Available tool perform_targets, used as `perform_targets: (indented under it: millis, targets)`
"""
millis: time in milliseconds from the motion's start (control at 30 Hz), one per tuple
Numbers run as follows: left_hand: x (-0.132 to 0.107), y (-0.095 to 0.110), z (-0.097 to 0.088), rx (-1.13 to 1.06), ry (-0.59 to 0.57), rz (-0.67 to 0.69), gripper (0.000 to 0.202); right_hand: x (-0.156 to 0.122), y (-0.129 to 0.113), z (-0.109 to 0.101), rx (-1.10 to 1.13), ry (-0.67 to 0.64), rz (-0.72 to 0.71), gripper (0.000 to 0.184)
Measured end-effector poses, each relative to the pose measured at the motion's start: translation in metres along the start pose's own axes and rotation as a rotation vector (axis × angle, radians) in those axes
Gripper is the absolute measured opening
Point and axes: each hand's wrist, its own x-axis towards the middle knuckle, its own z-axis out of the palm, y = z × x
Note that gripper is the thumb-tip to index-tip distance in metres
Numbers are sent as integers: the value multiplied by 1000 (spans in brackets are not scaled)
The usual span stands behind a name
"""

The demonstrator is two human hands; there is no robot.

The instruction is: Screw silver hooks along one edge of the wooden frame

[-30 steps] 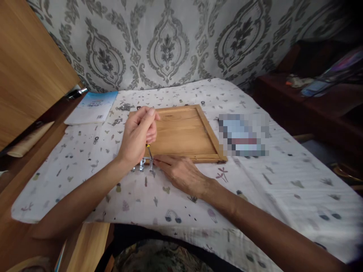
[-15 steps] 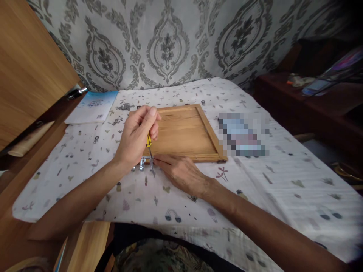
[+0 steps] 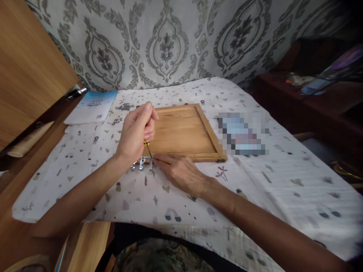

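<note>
A shallow wooden tray or framed board lies on the patterned cloth, its near edge toward me. Against the left part of that edge sits a silver metal hook rack with several hooks pointing my way. My left hand is wrapped round the yellow-and-black handle of a screwdriver. The screwdriver's shaft slants down to the rack's right end; the tip and any screw are too small to make out. Low beside that tip, my right hand has its fingers pressed together on the rack's right end.
A blurred-out phone-like object lies right of the board. At the back left is a blue-and-white booklet. A wooden cabinet stands at left, a patterned curtain behind. Dark red furniture holds small items at right.
My left hand has turned slightly and shifted a little left and down on the screwdriver, covering more of its yellow handle. The right hand, rack and board stay put.
</note>
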Motion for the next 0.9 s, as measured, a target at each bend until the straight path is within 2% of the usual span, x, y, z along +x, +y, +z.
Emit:
perform_targets:
  millis: [100,200,367,500,600,767,900]
  targets:
    - [-5,1,1,25,51,54,34,0,0,0,-1,14,-12,34]
    - [-9,3,3,8,49,54,31,0,1,1,17,20,-13,32]
    - [-5,2,4,-53,77,8,43,0,1,2,0,17,-2,31]
    - [1,-1,2,-64,40,11,50,0,0,2,-4,28,-12,33]
    - [1,-1,0,-48,14,7,49,1,0,2,5,28,-12,34]
    - [-9,5,2,10,81,24,40,0,0,1,14,21,-5,30]
    - [-14,6,5,41,86,21,40,0,0,1,12,7,-2,31]
